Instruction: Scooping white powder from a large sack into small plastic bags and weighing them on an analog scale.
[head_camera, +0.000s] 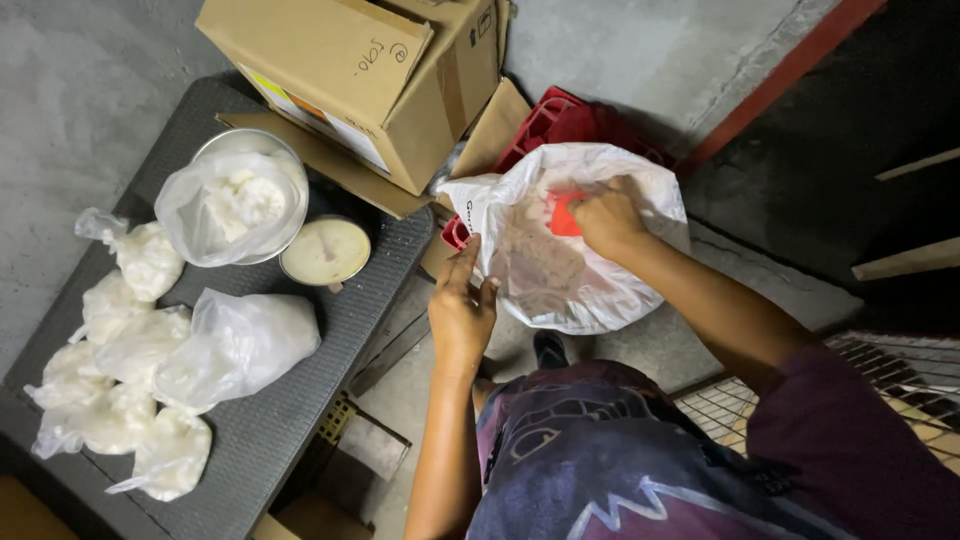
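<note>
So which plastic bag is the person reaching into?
The big white bag by the red crate. The right hand is inside it with a red scoop; the left hand holds its rim. The table's bags lie untouched.

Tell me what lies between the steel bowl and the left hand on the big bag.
In the head view, a round scale dial sits on the dark table between the steel bowl and the left hand, which grips the big white bag; then a bare floor gap.

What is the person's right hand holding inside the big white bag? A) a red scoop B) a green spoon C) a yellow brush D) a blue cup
A: the right hand reaches into the big white plastic bag and grips a small red scoop, while the left hand holds the bag's edge.
</note>
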